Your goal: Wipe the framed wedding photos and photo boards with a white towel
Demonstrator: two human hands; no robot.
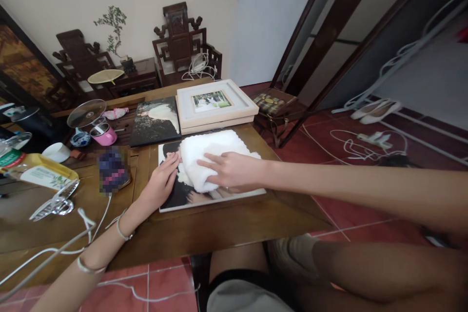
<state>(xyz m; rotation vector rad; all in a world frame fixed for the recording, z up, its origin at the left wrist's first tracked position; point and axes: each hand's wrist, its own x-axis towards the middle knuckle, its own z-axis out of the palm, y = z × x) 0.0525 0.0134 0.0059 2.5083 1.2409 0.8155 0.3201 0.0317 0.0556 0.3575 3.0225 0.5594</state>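
Note:
A folded white towel point(219, 148) lies on a glossy photo panel point(175, 195) near the table's front edge. My right hand point(232, 171) presses onto the towel and grips it near its lower side, two fingers reaching across the top. Much of the panel's picture is covered by the towel; black areas and part of a pictured person show around it. At the panel's left edge rests my left hand point(164, 181), its fingers extended and held close together, holding nothing. Behind the panel are a second dark photo panel point(155, 122) and a framed photo point(215, 102).
To the left on the wooden table point(219, 229) stand a pink cup point(104, 135), an oil bottle point(44, 170), a clear hair claw point(56, 202) and a pixelated dark object point(112, 170). White cables point(86, 224) run beside my left arm. A wooden chair point(329, 34) stands at right.

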